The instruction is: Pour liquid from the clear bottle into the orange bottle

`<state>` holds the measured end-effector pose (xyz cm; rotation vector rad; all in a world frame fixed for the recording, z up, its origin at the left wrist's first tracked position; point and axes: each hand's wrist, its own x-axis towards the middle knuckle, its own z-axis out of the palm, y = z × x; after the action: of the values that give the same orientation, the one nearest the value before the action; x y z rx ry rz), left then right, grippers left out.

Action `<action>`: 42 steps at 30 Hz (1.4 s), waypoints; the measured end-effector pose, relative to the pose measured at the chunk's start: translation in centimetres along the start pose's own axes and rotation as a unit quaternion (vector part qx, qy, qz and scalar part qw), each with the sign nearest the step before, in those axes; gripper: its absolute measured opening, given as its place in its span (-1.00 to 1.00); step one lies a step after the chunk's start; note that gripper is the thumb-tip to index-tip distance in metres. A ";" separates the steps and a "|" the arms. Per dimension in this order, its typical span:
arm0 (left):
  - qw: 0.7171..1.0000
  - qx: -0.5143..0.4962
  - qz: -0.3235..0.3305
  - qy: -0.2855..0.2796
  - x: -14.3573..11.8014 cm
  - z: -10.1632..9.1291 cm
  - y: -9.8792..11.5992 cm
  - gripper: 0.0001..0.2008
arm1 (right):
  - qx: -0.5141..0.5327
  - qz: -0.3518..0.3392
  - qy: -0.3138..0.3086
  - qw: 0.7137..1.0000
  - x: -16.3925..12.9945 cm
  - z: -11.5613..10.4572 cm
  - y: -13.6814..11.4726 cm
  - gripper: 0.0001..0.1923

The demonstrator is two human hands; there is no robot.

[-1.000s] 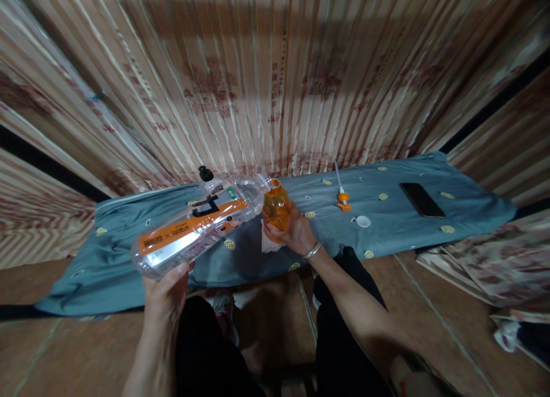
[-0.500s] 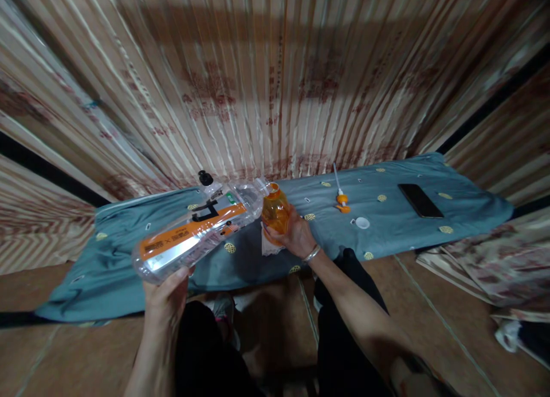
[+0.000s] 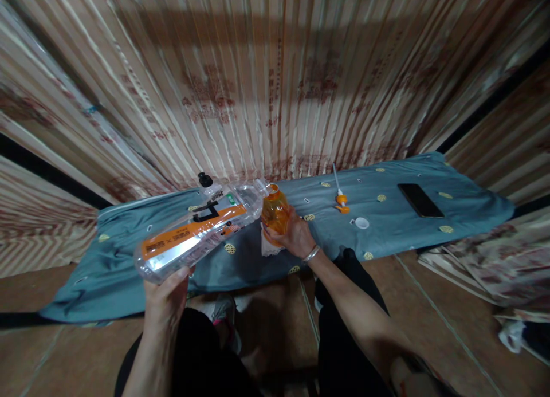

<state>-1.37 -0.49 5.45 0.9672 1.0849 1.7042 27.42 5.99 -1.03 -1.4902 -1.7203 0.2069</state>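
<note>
My left hand (image 3: 167,285) is closed round the lower end of a large clear plastic bottle (image 3: 195,234) with an orange and silver label. The bottle is tilted, its mouth up at the right, close by the opening of an orange translucent bottle (image 3: 275,211). That smaller bottle is wrapped by the fingers of my right hand (image 3: 296,234), which wears a bracelet. Whether liquid passes between the two mouths I cannot tell. A white tissue (image 3: 270,247) shows below the orange bottle. To the right lies an orange pump head (image 3: 341,201) with a white tube.
A blue-green cloth (image 3: 240,265) with yellow spots covers the narrow table. On it lie a small white round cap (image 3: 361,223) and a black phone (image 3: 420,200). A clear bottle with a black cap (image 3: 205,180) stands behind the large bottle. Striped curtains (image 3: 275,87) hang at the back.
Almost nothing differs. Both hands keep their holds, and the large bottle's lower end has shifted very slightly to the right.
</note>
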 end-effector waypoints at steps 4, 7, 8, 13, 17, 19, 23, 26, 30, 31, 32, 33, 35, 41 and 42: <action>1.000 -0.008 -0.021 0.011 0.3 -0.2 0.1 -0.35 | 0.009 0.000 -0.002 1.000 0.0 0.0 0.0 -0.24; 0.999 -0.010 -0.032 0.012 0.4 -0.3 0.1 -0.35 | 0.018 0.005 -0.004 1.000 0.0 -0.1 -0.1 -0.25; 0.999 -0.010 -0.030 0.013 0.4 -0.2 0.2 -0.36 | 0.019 0.006 -0.005 1.000 0.0 -0.1 -0.1 -0.26; 0.999 -0.013 -0.017 0.026 0.4 0.6 0.7 -0.43 | 0.020 0.015 -0.009 1.000 0.0 -0.2 -0.2 -0.27; 0.999 -0.003 -0.016 0.031 0.6 0.9 0.8 -0.47 | 0.012 0.020 -0.006 1.000 0.1 -0.1 -0.2 -0.29; 1.000 -0.005 -0.011 0.028 0.8 1.0 0.8 -0.43 | 0.011 0.017 -0.003 1.000 0.1 -0.1 -0.2 -0.27; 1.000 -0.015 0.000 0.018 1.1 1.1 0.7 -0.35 | 0.015 0.011 0.003 1.000 0.0 -0.1 -0.2 -0.24; 1.000 -0.018 0.002 0.015 1.2 0.8 0.4 -0.31 | 0.013 0.012 0.004 1.000 0.0 0.0 0.0 -0.25; 1.000 -0.004 -0.014 0.005 1.4 -0.2 -0.3 -0.42 | 0.014 0.000 0.011 1.000 -0.1 0.1 0.2 -0.24; 1.000 -0.002 -0.020 -0.003 1.5 -0.5 -0.4 -0.46 | 0.014 -0.003 0.013 1.000 -0.2 0.2 0.3 -0.23; 1.000 -0.002 -0.023 -0.006 1.5 -0.8 -0.5 -0.48 | 0.015 -0.005 0.015 1.000 -0.2 0.2 0.3 -0.24; 1.000 -0.003 -0.024 -0.008 1.5 -0.9 -0.6 -0.47 | 0.015 -0.006 0.015 1.000 -0.2 0.1 0.4 -0.24; 1.000 -0.007 -0.025 -0.005 1.3 -0.9 -0.7 -0.44 | 0.016 -0.008 0.014 1.000 -0.3 0.1 0.4 -0.26; 0.999 -0.027 -0.043 0.010 0.5 0.1 -0.1 -0.46 | 0.015 -0.024 0.002 1.000 -0.3 -0.3 0.4 -0.29; 0.998 -0.030 -0.048 0.011 0.4 0.3 0.0 -0.45 | 0.016 -0.024 0.003 1.000 -0.4 -0.4 0.5 -0.29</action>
<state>-1.23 -0.09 5.63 0.8480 1.0717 1.6627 27.99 5.66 -1.24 -1.4239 -1.7390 0.2032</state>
